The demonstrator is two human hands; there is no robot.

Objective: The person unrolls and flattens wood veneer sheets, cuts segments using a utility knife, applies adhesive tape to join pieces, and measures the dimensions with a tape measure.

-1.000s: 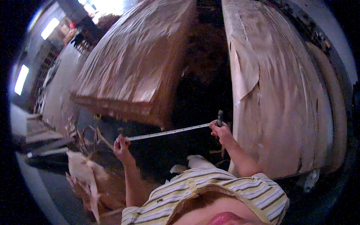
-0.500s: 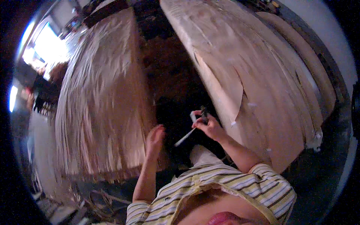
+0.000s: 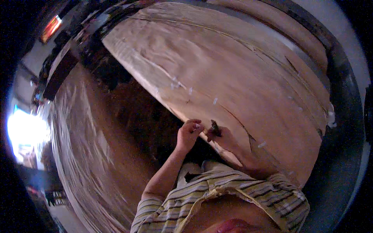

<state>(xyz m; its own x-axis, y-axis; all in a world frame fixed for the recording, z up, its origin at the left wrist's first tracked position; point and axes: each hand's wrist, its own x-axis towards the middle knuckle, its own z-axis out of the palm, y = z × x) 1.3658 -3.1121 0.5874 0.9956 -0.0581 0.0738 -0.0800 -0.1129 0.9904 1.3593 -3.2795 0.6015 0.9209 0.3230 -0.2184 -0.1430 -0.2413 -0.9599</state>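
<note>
My left hand (image 3: pixel 188 136) is closed in a pinch on a small white strip (image 3: pixel 197 126) that looks like tape. Close beside it, my right hand (image 3: pixel 225 139) grips a small dark object (image 3: pixel 215 128) whose narrow end sticks up past the fingers; its kind is too blurred to tell. Both hands are over the near edge of a broad stack of thin, pale brown wood veneer sheets (image 3: pixel 248 93). Splits run through the top sheet, and several short white tape pieces (image 3: pixel 215 101) lie on it.
To the left stands a second veneer stack (image 3: pixel 85 143) with ragged, layered edges. A dark gap (image 3: pixel 136 116) with a brown floor separates the stacks. Bright light from a window (image 3: pixel 27 132) comes in at far left. More sheets (image 3: pixel 307 42) lie beyond the right stack.
My view has swung right toward the right stack. My left hand has come over beside the right one and now pinches a white strip. The long white strip hanging from my right hand no longer shows.
</note>
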